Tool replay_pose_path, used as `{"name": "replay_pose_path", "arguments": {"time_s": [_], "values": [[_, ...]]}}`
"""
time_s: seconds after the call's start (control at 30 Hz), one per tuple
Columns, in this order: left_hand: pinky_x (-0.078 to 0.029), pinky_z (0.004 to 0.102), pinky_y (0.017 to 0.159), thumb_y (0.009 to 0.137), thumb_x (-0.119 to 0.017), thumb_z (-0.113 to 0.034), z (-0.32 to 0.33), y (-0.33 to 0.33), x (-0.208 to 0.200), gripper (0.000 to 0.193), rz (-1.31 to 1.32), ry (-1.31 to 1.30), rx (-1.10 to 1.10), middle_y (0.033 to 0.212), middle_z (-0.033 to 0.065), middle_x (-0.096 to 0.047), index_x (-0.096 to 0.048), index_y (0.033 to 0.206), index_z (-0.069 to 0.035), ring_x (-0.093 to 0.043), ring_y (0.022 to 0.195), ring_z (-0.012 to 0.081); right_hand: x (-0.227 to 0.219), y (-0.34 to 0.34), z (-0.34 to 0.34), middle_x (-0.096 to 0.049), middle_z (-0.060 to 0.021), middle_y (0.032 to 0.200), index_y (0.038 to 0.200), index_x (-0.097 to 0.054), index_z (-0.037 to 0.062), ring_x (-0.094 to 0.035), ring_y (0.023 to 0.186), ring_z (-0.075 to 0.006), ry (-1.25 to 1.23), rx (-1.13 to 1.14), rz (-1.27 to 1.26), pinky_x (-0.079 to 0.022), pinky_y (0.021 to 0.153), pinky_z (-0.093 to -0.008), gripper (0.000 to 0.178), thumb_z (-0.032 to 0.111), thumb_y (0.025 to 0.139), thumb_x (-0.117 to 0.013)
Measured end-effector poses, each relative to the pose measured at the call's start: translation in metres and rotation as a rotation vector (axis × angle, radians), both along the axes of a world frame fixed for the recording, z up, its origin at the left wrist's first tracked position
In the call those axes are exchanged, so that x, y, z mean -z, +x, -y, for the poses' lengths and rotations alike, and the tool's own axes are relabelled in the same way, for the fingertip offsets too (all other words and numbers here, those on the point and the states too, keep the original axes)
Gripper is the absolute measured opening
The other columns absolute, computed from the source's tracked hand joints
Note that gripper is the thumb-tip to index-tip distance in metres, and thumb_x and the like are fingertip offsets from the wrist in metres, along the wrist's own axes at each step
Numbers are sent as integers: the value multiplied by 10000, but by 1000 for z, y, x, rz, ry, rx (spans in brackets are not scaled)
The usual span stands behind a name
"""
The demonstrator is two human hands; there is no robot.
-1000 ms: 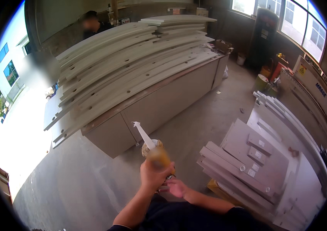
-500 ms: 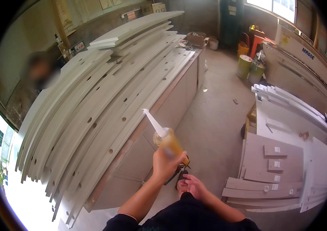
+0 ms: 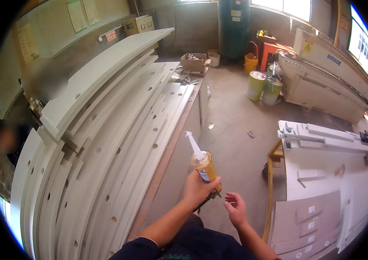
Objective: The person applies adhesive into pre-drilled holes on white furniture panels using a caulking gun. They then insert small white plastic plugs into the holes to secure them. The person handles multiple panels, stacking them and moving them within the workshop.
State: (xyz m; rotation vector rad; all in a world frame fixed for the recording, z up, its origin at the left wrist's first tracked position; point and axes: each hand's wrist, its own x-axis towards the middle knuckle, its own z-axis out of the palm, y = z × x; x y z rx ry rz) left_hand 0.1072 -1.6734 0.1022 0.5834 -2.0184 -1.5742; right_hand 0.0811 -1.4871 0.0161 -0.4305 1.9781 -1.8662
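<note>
My left hand (image 3: 198,189) is wrapped round a caulking gun loaded with a yellow sealant cartridge (image 3: 208,172). Its white nozzle (image 3: 195,145) points up and away from me, with a ragged bit of white stuff at the tip. Below the hand, part of the dark gun frame (image 3: 212,195) shows; the rest is hidden. To the right of it my right hand (image 3: 237,210) is in the air, apart from the gun, its fingers loosely bent and spread with nothing in them. Left of the gun lie stacked long pale panels (image 3: 138,115) with round holes.
A cardboard box (image 3: 194,64) stands at the bench's far end. On the right, a white-topped table (image 3: 299,173) carries boards and strips. Green-and-white drums (image 3: 257,86) stand near a large beige machine (image 3: 322,78). Beyond the panels, at left, a person (image 3: 8,138) is partly visible.
The view has shifted, bringing the panels' far end and the drums nearer. My right hand has risen and moved away from the gun; the left still grips it.
</note>
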Motion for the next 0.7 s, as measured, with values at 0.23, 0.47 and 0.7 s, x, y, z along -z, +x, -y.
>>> {"name": "replay_pose_path", "arguments": {"time_s": [0.23, 0.47, 0.7], "values": [[-549, 340, 716, 741, -812, -201, 83, -194, 18, 366, -23, 83, 168, 868, 119, -705, -622, 977, 5, -704, 795, 202, -14, -180, 101, -558, -164, 1177, 1252, -526, 30, -522, 1111, -318, 350, 104, -546, -442, 952, -399, 550, 95, 749, -738], [-531, 318, 722, 785, -785, -172, 167, -376, 6, 359, 8, 145, 289, 888, 85, -678, -595, 1024, 17, -666, 812, 163, -29, -349, 188, -554, -152, 1193, 1249, -516, 47, -508, 1120, -340, 398, 184, -645, -398, 988, -421, 615, 112, 702, -789], [-519, 301, 707, 792, -771, -140, 238, -555, 41, 332, 17, 260, 195, 915, 67, -648, -588, 1027, 8, -631, 802, 143, 3, -552, 267, -593, -142, 1096, 1180, -559, 46, -546, 1010, -344, 391, 119, -751, -457, 897, -430, 573, 163, 678, -809]]}}
